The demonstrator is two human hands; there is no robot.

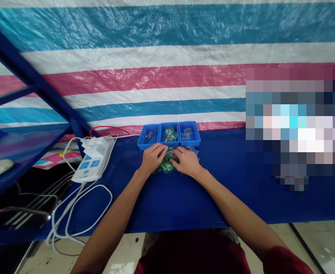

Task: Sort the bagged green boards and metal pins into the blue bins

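Note:
Both my hands rest on a pile of small green parts in clear bags (pixel 167 164) on the blue table (pixel 167 201). My left hand (pixel 152 157) has its fingers curled over the left side of the pile. My right hand (pixel 186 160) lies over the right side, fingers bent onto the bags. What each hand grips under the fingers is hidden. Just behind the pile stand three small blue bins: the left bin (pixel 148 137) holds thin dark pins, the middle bin (pixel 169 134) green parts, the right bin (pixel 189 134) small dark parts.
A white power strip (pixel 91 163) with plugged white adapters lies at the left, its white cables (pixel 70 213) looping off the table's front edge. A red wire (pixel 110 128) curves behind it. A blue frame beam (pixel 30 76) slants at left. A striped tarp (pixel 167 57) backs the table.

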